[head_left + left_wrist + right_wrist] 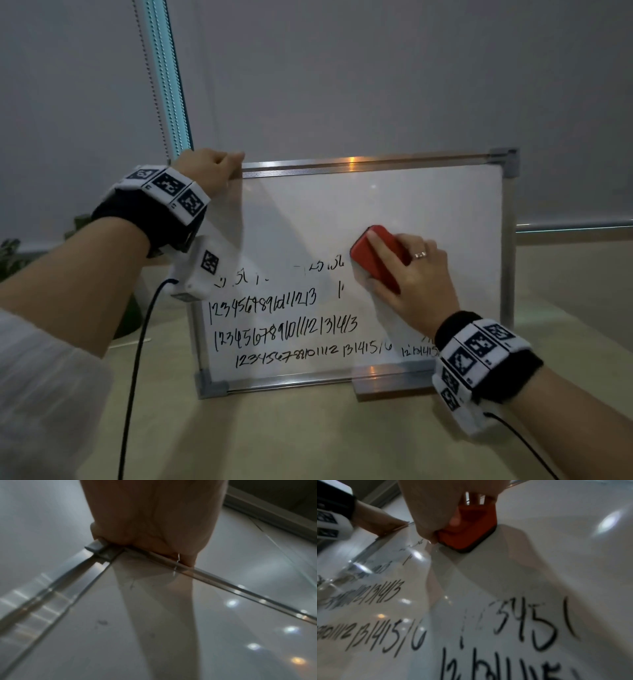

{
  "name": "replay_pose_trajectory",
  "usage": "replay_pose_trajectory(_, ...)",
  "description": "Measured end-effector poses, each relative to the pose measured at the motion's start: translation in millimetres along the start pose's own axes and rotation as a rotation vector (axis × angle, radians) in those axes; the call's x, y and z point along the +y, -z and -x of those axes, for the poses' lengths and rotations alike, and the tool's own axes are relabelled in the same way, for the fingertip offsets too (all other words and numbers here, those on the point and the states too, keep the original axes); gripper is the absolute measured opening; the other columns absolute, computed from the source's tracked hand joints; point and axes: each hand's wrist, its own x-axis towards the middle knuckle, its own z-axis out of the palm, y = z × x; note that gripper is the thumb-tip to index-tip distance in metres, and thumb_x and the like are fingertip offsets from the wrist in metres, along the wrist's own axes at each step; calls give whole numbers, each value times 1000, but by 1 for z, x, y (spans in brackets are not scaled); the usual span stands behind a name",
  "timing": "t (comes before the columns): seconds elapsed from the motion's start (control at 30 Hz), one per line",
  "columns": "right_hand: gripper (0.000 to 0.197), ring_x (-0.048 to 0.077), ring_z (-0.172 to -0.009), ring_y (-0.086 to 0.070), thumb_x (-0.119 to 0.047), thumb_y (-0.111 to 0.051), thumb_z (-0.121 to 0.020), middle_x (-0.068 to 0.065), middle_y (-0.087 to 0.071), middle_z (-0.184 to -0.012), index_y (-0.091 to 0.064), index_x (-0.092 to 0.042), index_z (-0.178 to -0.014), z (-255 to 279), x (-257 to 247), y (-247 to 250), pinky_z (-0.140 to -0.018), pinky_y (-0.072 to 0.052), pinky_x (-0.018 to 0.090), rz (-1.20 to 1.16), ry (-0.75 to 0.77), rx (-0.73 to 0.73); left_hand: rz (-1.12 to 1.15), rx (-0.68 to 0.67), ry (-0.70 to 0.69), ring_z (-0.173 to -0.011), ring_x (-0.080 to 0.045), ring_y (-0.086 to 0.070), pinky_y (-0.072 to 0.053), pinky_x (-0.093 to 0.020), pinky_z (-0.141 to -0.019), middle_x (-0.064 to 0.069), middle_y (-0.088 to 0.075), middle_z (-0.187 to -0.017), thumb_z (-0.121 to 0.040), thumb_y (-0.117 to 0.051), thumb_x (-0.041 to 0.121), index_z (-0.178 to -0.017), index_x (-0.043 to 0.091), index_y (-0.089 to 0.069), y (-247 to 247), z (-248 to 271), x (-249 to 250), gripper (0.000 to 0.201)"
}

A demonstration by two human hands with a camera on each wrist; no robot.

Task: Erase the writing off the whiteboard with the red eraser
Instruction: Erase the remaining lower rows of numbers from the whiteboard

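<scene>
Pressing flat on the whiteboard [394, 205] mid-right, the red eraser [368, 255] sits w/ its dark felt face on the surface, right hand [411, 274] curled round it, index finger laid along the top. Upper half reads wiped; faint remnants by the eraser, plus three full rows of digits [284, 329] and a scrap at bottom right, not yet done. Left hand [209, 171] grips the top-left frame corner, fingers hooked over the edge; board stands upright on a beige table [308, 438]. Risk, imo: a hard downward stroke could tip or slide the board if that grip slackens; light pressure would leave ghost marks.
</scene>
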Motion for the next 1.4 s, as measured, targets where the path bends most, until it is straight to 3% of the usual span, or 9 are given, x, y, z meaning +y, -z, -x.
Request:
replay_pose_trajectory(0.4,63,34,-83,-47,-50,-48,-72,16,-52,-103,-45,-28,-130,-9,-19,31,-67,-42,40,-187,-55,-130,-11,3,-26,-114,-32,-53,-38,-35,-95,-15,-61,-113,-98,-29,43,-114,14,-65,1,8,-19,49)
replay_pose_trajectory(0.6,64,25,-83,-42,-52,-49,-69,9,-49,-106,-44,-34,-131,-7,-19,27,-69,-42,41,-320,-130,-189,615,267,128,-72,-14,-58,-48,-23,-70,-5,-58,-97,-89,-55,16,-113,11,-64,5,-6,-51,26)
replay_pose_trajectory(0.77,70,16,-92,-31,-35,-70,-73,6,-45,-115,-37,-42,-134,-6,-25,17,-80,-37,39,-392,-225,-329,897,-152,459,-31,-6,-53,-43,-13,-33,-2,-52,-61,-98,-41,21,-70,10,-46,1,-2,-78,30)
replay_pose_trajectory(0.83,74,12,-93,-26,-29,-72,-73,3,-42,-117,-31,-46,-133,-5,-25,15,-81,-32,34,-403,-255,-346,910,-261,445,-35,-9,-57,-46,-14,-33,1,-57,-67,-98,-39,24,-76,13,-51,12,-2,-84,28)
replay_pose_trajectory(0.97,77,10,-92,-25,-26,-74,-71,2,-41,-115,-30,-46,-132,-3,-22,14,-81,-32,34,-420,-298,-326,922,-331,492,-25,-8,-50,-37,-10,-30,4,-55,-35,-94,-47,30,-69,16,-53,7,5,-101,29)
replay_pose_trajectory(1.1,76,12,-93,-29,-25,-73,-72,-4,-37,-107,-31,-46,-132,0,-20,8,-81,-36,35,-461,-362,-416,730,-595,511,-42,-15,-45,-31,-16,-53,-1,-51,-53,-71,-76,43,-64,13,-54,-8,10,-108,38)
replay_pose_trajectory(1.2,75,18,-96,-36,-25,-74,-71,-5,-35,-104,-35,-44,-132,-6,-18,9,-84,-40,39,-484,-390,-348,809,-427,563,-26,-15,-50,-41,-16,-30,-3,-52,-36,-92,-52,32,-62,8,-44,-2,8,-90,39)
replay_pose_trajectory(1.3,76,15,-95,-33,-25,-73,-71,-5,-33,-104,-31,-46,-131,-10,-17,13,-82,-39,37,-434,-389,-391,754,-401,507,-36,-15,-47,-41,-17,-35,-5,-47,-56,-91,-48,43,-68,13,-42,-15,9,-79,38)
replay_pose_trajectory(1.4,71,18,-100,-39,-25,-73,-71,-3,-37,-104,-41,-38,-133,-8,-12,12,-83,-38,33,-485,-428,-409,739,-330,511,-34,-16,-47,-42,-14,-37,-5,-48,-39,-91,-52,41,-66,7,-45,-21,7,-78,42)
